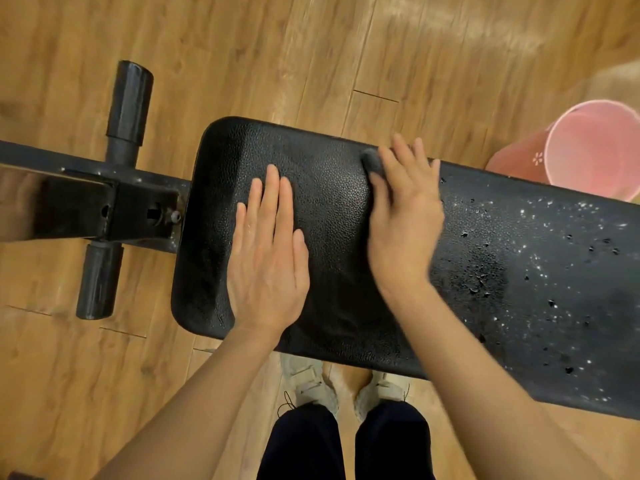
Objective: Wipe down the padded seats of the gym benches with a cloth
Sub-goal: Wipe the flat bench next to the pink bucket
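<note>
Lying flat with straight fingers, the left hand [268, 251] is being pressed on the black padded seat [332, 209] near its rounded end. A dark grey cloth [373, 162] is being held down under the right hand [403, 216], fingers extended, at the seat's far edge; motion blur is being noted there. White specks and droplets are being observed on the seat's right portion. A pink bucket [595, 150] is standing on the wood floor [242, 46] beyond.
</note>
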The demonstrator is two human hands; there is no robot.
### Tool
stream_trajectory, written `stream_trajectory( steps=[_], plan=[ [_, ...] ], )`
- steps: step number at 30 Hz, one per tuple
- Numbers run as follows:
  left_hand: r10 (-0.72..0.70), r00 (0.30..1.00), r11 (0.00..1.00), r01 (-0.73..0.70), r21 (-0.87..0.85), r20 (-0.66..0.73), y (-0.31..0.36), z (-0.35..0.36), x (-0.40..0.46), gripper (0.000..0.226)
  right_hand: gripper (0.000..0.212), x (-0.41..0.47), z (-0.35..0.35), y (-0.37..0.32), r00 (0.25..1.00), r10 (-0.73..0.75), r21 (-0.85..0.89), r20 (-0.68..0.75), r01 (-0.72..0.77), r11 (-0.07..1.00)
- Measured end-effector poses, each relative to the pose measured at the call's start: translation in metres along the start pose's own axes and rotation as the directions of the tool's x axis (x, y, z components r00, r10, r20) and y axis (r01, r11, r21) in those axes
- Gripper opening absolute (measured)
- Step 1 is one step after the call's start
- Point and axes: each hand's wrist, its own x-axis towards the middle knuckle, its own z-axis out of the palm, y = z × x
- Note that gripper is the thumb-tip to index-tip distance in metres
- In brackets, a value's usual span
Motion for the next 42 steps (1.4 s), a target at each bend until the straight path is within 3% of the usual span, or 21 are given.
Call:
stream_trajectory(
  steps=[2,4,7,9,11,13,15,17,19,20,22,24,26,28,31,33,35,37,39,40,42],
  plan=[
    [0.005,1.0,1.0,-0.005,-0.002,-0.008,-0.001,0.002,0.0,0.057,0.033,0.005,0.025,-0.033,0.998,-0.054,-0.029,-0.021,0.053,0.998],
    [0.0,1.0,1.0,0.0,-0.012,-0.011,-0.003,0.003,0.0,0.058,0.033,0.011,0.048,-0.056,0.971,-0.235,-0.02,0.031,0.236,0.972],
    [-0.001,1.0,1.0,0.001,-0.004,-0.001,-0.001,0.002,0.0,0.057,0.032,0.021,0.033,-0.035,0.904,-0.394,-0.027,0.165,0.404,0.914],
    [-0.002,1.0,1.0,0.002,0.004,0.009,0.0,0.001,0.0,0.058,0.033,0.019,0.001,0.003,0.935,-0.289,-0.072,0.206,0.309,0.948],
    [-0.008,1.0,1.0,0.008,-0.004,0.011,-0.001,0.002,0.0,0.058,0.035,0.011,-0.027,0.032,0.992,-0.067,-0.067,0.104,0.074,0.995],
    [-0.005,1.0,1.0,0.005,-0.006,0.004,-0.001,0.002,0.0,0.058,0.036,0.006,-0.021,0.023,0.996,0.085,-0.058,-0.019,-0.086,0.995],
    [-0.001,1.0,1.0,0.001,0.001,0.004,-0.001,0.002,-0.001,0.058,0.036,0.004,0.008,-0.01,0.999,0.032,-0.124,-0.035,-0.036,0.992],
    [0.001,1.0,1.0,-0.001,0.013,0.002,-0.001,0.002,0.0,0.057,0.034,0.002,0.028,-0.032,0.981,-0.187,-0.105,0.048,0.191,0.976],
    [-0.005,1.0,1.0,0.005,0.021,0.012,-0.001,0.001,0.0,0.058,0.035,0.006,0.021,-0.018,0.928,-0.345,-0.07,0.143,0.357,0.931],
    [-0.009,1.0,1.0,0.009,0.02,0.013,-0.001,0.001,0.0,0.058,0.036,0.008,0.01,-0.002,0.917,-0.355,-0.06,0.181,0.37,0.927],
    [-0.011,1.0,1.0,0.011,0.013,0.012,-0.001,0.001,0.0,0.058,0.038,0.008,-0.021,0.036,0.953,-0.244,-0.067,0.178,0.259,0.964],
    [-0.013,1.0,1.0,0.013,0.013,0.004,-0.001,0.002,0.0,0.058,0.038,0.002,-0.043,0.057,0.998,-0.012,-0.045,0.056,0.014,0.999],
    [-0.009,1.0,1.0,0.009,0.013,-0.003,-0.001,0.003,0.0,0.058,0.038,-0.002,-0.033,0.04,0.985,0.148,-0.039,-0.088,-0.152,0.988],
    [-0.001,1.0,1.0,0.001,0.012,-0.007,-0.001,0.003,-0.001,0.058,0.039,-0.007,-0.006,0.008,0.993,0.061,-0.11,-0.1,-0.072,0.991],
    [0.008,1.0,1.0,-0.008,0.014,-0.011,-0.001,0.002,-0.002,0.057,0.042,-0.015,0.015,-0.009,0.957,-0.276,-0.085,0.087,0.283,0.955],
    [0.009,1.0,1.0,-0.009,0.015,-0.008,-0.001,0.002,-0.002,0.057,0.041,-0.01,-0.002,0.018,0.906,-0.379,-0.051,0.186,0.394,0.918],
    [0.007,1.0,1.0,-0.007,0.003,0.005,-0.002,0.001,0.0,0.057,0.04,-0.014,-0.035,0.055,0.935,-0.3,-0.058,0.188,0.316,0.947],
    [0.021,1.0,1.0,-0.02,-0.013,0.019,-0.002,-0.002,-0.002,0.057,0.039,-0.026,-0.062,0.081,0.992,-0.086,-0.053,0.087,0.091,0.994],
    [0.094,0.995,0.995,-0.093,-0.036,0.044,0.006,-0.003,-0.011,0.057,0.038,-0.039,-0.059,0.068,0.996,0.086,-0.053,-0.038,-0.087,0.995],
    [0.144,0.988,0.989,-0.141,-0.052,0.059,0.013,-0.002,-0.019,0.057,0.037,-0.043,-0.047,0.052,0.996,0.075,-0.103,-0.05,-0.08,0.991],
    [0.191,0.979,0.979,-0.184,-0.087,0.076,0.027,0.004,-0.036,0.056,0.035,-0.052,-0.02,0.02,0.994,-0.105,-0.126,0.035,0.108,0.986]
  ],
)
